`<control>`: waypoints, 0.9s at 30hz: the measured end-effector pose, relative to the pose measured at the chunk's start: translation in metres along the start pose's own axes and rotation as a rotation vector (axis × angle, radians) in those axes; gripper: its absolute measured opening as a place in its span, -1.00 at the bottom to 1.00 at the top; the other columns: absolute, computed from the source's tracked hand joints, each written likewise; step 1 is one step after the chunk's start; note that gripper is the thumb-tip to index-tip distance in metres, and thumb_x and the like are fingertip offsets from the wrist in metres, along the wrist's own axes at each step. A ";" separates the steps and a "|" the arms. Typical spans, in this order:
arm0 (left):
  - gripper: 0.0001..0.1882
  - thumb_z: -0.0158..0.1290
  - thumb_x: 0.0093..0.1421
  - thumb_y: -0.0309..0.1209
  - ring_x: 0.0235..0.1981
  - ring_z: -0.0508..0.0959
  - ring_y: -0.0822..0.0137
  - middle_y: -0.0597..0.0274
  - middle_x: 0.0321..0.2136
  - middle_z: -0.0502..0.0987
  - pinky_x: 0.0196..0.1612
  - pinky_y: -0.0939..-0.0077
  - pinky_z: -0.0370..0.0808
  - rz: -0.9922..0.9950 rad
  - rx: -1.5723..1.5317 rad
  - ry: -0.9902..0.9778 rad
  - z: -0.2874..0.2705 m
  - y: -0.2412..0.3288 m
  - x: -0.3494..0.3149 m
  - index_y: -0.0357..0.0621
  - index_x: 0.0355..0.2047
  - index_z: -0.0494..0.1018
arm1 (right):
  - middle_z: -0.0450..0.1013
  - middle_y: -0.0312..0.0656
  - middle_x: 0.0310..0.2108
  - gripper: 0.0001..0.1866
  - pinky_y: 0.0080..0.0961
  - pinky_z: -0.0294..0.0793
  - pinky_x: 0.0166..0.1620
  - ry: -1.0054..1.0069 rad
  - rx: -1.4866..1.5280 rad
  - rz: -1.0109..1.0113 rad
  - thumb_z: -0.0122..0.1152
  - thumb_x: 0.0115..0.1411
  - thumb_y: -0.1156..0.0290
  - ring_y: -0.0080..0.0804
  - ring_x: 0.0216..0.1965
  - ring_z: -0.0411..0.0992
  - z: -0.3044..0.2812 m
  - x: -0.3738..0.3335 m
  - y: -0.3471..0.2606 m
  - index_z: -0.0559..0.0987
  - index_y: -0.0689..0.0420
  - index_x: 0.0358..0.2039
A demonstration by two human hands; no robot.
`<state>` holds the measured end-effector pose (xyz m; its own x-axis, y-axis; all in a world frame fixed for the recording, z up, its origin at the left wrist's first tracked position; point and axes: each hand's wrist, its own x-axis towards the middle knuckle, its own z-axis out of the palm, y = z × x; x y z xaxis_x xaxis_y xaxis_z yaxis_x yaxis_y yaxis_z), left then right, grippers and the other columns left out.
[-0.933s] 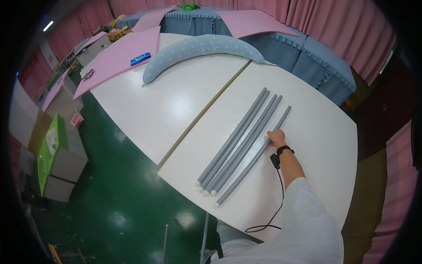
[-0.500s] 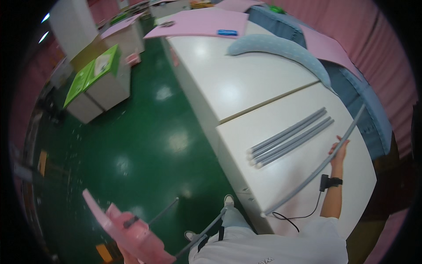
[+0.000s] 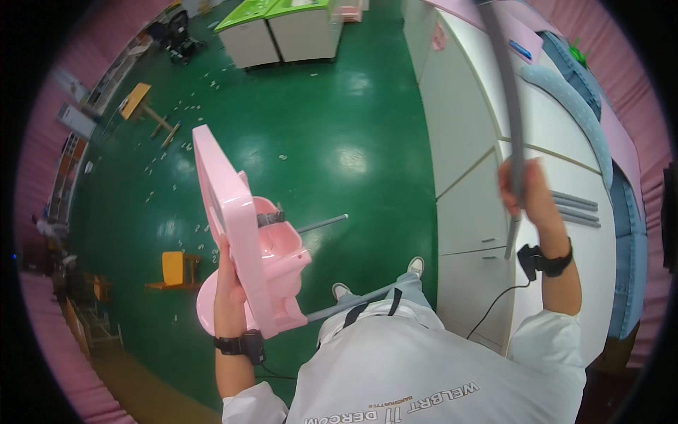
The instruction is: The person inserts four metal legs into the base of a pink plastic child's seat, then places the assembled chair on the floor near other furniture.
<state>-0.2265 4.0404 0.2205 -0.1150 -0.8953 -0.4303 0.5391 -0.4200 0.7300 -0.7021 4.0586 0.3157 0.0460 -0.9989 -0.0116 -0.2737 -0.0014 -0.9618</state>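
Observation:
My left hand [image 3: 229,300] grips the edge of a pink plastic child's high chair [image 3: 282,275], tilted at my left side above the floor. Its broad tray side stands up steeply, and a dark strap [image 3: 270,218] lies in the seat. Two grey legs show, one pointing away [image 3: 323,224] and one running toward my waist [image 3: 346,305]. My right hand, slightly blurred [image 3: 533,194], is closed around a long grey tube [image 3: 507,78] raised nearly upright. The tube's far end leaves the upper edge of the picture.
Several grey tubes [image 3: 575,210] lie on the white cabinet [image 3: 470,244] at my right, with a blue crescent pillow [image 3: 575,106] beyond. Green-topped cabinets [image 3: 304,35], a stroller [image 3: 176,37] and a small wooden chair [image 3: 173,268] stand on the green floor [image 3: 339,120].
My view has turned left. The high chair has come up higher and nearer the middle, bringing my left hand into sight. My right hand has lifted the grey tube off the cabinet top and swung it upright.

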 end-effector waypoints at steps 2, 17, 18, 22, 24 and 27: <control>-0.58 -0.11 0.25 -0.26 -0.14 0.47 0.28 0.16 -0.13 0.44 -0.10 0.43 0.45 0.031 0.023 0.022 -0.016 0.011 -0.018 -0.20 0.06 0.29 | 0.23 -0.39 -0.70 -0.44 -0.70 0.10 -0.68 -0.197 -0.117 0.118 -0.22 0.30 -0.13 -0.69 -0.70 0.15 0.053 0.021 -0.010 0.38 0.11 -0.55; -0.39 -0.17 0.26 0.12 -0.14 0.54 0.26 0.15 -0.12 0.48 -0.12 0.29 0.57 0.062 -0.268 0.274 -0.172 0.005 -0.052 -0.06 0.11 0.29 | 0.38 -0.09 -0.71 -0.40 -0.20 0.37 -0.44 -0.820 -0.834 -0.186 -0.07 0.17 -0.21 -0.08 -0.58 0.39 0.230 0.077 0.080 0.58 0.11 -0.55; -0.38 -0.17 0.25 0.13 -0.13 0.53 0.25 0.14 -0.10 0.47 -0.12 0.27 0.57 0.071 -0.272 0.257 -0.172 0.004 -0.052 -0.07 0.11 0.28 | 0.39 -0.08 -0.70 -0.39 -0.19 0.37 -0.43 -0.821 -0.821 -0.185 -0.08 0.17 -0.21 -0.07 -0.57 0.40 0.234 0.081 0.088 0.58 0.12 -0.55; -0.43 -0.17 0.30 0.02 -0.08 0.50 0.24 0.13 -0.08 0.46 -0.07 0.34 0.52 0.036 -0.290 0.154 -0.172 0.002 -0.055 -0.17 0.11 0.28 | 0.41 -0.05 -0.67 -0.38 -0.17 0.37 -0.42 -0.843 -0.737 -0.268 -0.08 0.17 -0.22 -0.04 -0.55 0.41 0.248 0.098 0.123 0.57 0.14 -0.55; -0.45 -0.16 0.31 -0.02 -0.08 0.49 0.25 0.13 -0.08 0.46 -0.06 0.36 0.50 0.061 -0.258 0.164 -0.164 0.003 -0.065 -0.19 0.10 0.28 | 0.41 -0.05 -0.67 -0.38 -0.16 0.37 -0.42 -0.886 -0.724 -0.251 -0.08 0.17 -0.22 -0.03 -0.55 0.41 0.257 0.106 0.130 0.57 0.14 -0.55; -0.48 -0.14 0.31 -0.08 -0.08 0.48 0.27 0.14 -0.07 0.45 -0.05 0.38 0.48 0.219 0.037 0.291 -0.148 -0.002 -0.076 -0.23 0.09 0.27 | 0.39 -0.03 -0.68 -0.37 -0.15 0.36 -0.42 -0.913 -0.706 -0.249 -0.07 0.17 -0.21 -0.02 -0.55 0.40 0.261 0.112 0.139 0.56 0.15 -0.57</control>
<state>-0.0951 4.1315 0.1735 0.2445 -0.8873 -0.3911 0.4938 -0.2332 0.8377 -0.4847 3.9591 0.1091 0.7648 -0.5638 -0.3117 -0.6176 -0.5040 -0.6038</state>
